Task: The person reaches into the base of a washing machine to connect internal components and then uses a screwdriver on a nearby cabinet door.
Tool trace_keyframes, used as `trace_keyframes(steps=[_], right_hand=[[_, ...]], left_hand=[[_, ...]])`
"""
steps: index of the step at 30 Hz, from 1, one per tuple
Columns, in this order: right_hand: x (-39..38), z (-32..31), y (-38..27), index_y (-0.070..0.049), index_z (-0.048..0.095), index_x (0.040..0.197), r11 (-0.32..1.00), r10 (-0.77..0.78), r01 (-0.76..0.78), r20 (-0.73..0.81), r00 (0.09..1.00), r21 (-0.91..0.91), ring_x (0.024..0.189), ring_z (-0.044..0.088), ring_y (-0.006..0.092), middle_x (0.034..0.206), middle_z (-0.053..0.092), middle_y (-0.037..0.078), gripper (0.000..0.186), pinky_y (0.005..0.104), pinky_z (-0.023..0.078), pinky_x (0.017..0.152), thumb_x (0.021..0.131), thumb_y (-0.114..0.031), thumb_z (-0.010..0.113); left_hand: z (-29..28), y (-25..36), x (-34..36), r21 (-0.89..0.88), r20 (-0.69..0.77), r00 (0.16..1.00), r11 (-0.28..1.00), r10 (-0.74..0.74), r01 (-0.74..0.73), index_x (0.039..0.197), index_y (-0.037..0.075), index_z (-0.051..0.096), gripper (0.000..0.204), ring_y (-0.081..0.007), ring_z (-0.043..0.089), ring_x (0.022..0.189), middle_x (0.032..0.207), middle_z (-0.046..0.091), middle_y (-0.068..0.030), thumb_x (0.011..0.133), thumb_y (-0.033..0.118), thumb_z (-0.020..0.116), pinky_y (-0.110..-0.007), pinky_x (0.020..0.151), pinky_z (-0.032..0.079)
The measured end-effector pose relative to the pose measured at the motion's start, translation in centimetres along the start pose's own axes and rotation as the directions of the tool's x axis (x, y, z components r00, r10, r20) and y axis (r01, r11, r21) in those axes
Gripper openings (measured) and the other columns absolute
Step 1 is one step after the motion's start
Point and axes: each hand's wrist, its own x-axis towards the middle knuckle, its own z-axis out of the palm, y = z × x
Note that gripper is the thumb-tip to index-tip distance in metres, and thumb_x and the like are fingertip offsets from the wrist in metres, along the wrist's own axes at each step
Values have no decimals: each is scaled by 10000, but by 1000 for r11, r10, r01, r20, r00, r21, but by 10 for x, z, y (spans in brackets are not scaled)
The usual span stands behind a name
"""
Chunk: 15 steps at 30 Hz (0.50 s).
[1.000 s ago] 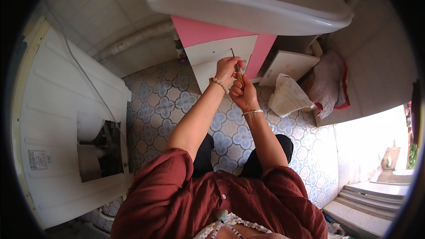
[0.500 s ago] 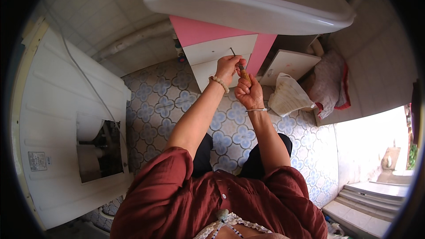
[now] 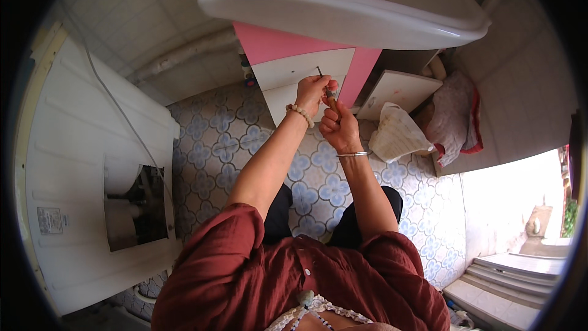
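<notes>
Head view, my right hand (image 3: pixel 340 127) closed around a screwdriver (image 3: pixel 329 94), left hand (image 3: pixel 313 89) pinching its shaft, tip at the far white cabinet door (image 3: pixel 294 68), under the sink (image 3: pixel 343 0).

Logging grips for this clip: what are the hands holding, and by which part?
A screwdriver: right hand wraps its orange handle, left hand pinches near the metal shaft.

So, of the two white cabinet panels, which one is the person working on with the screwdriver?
The panel under the pink front, directly below the basin: both hands hold the screwdriver against it. The other white panel lies untouched to the right.
</notes>
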Motion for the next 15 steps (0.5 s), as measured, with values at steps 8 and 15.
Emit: trace_keyframes(steps=[8,15], right_hand=[[-19,12,18,-53,476,908,984,100,-92,-51,994,151,391,233,64,508,298,-40,297,207,207,389,879,-296,307],[-17,25,20,-68,487,810,932,-179,83,-249,952,-352,409,231,64,517,292,-28,250,209,193,358,864,-244,318]], left_hand=[[1,3,-25,50,10,994,992,-113,112,921,2,506,196,-131,560,691,778,579,-72,844,173,452,-196,446,394],[-10,6,-35,21,20,994,994,-108,107,887,36,526,173,-116,557,668,774,583,-53,839,192,468,-210,513,413]])
